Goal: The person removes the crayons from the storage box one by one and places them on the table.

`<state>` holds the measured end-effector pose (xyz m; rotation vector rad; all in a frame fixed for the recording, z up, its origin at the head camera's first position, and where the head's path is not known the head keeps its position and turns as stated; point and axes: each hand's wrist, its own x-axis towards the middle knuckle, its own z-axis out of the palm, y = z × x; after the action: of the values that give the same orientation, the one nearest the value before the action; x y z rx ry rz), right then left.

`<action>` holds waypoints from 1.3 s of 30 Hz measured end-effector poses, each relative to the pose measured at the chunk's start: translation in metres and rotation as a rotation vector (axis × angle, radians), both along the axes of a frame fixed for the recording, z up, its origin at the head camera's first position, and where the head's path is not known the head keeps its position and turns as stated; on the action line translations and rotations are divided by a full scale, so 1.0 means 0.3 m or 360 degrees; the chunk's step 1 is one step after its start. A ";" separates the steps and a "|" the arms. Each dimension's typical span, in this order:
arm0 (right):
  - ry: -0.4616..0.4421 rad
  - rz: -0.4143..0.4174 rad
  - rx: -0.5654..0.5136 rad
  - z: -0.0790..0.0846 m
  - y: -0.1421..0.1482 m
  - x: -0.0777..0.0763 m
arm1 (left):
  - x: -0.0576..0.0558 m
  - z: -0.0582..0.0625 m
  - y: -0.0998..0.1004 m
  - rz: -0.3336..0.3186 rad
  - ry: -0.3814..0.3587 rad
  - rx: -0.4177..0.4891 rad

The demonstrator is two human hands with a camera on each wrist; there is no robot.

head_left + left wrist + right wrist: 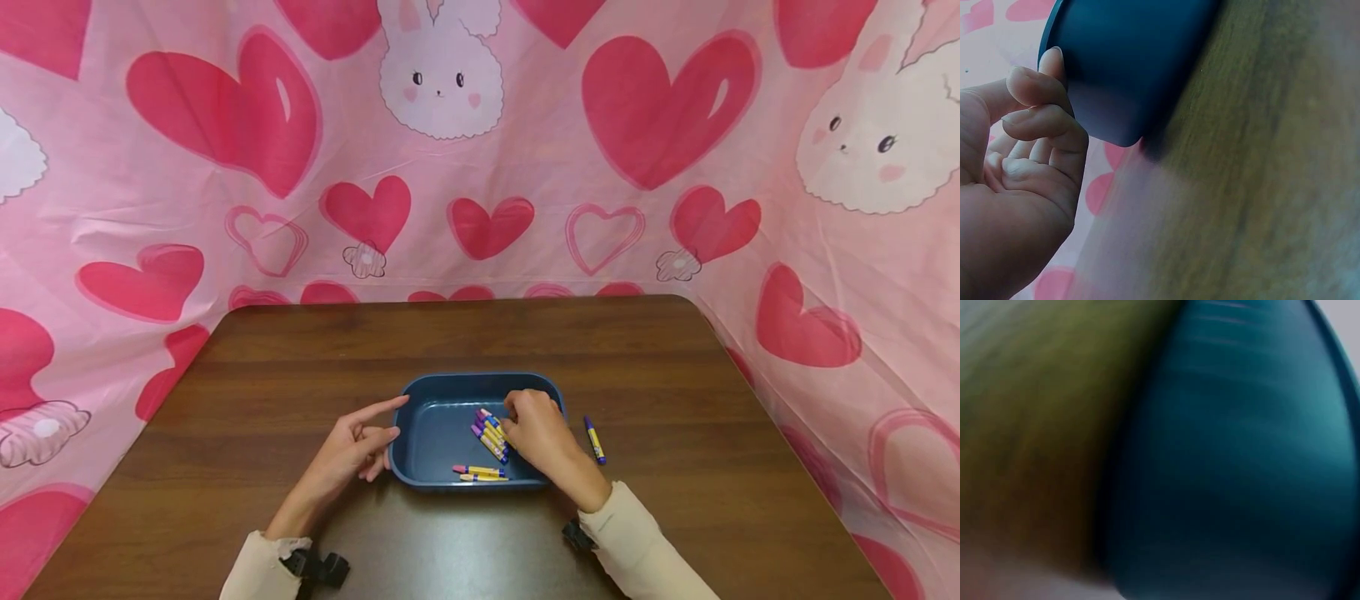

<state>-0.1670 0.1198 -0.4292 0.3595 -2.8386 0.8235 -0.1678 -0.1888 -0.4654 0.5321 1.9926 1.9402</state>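
Observation:
A dark blue rectangular container sits on the table with several yellow-wrapped crayons bunched inside it. Two more crayons lie along its near wall. My right hand reaches over the right side into the container, fingers bent down at the bunch; its fingertips are hidden, and I cannot tell whether they pinch a crayon. At the left rim, my left hand touches the container with its extended index finger and thumb, the other fingers loosely bent. In the left wrist view these fingers meet the container's outer wall.
One blue-tipped crayon lies on the brown wooden table, right of the container. Pink cloth with hearts and rabbits hangs behind the table and along both sides. The right wrist view is blurred, showing the container wall.

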 end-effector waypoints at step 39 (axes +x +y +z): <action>-0.0031 -0.0093 0.0352 -0.020 -0.036 0.034 | -0.006 -0.010 -0.008 -0.0024 0.0031 0.0046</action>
<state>-0.1569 0.1090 -0.4352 0.2962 -2.9498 0.5061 -0.1697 -0.1911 -0.4684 0.5736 1.9693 1.9654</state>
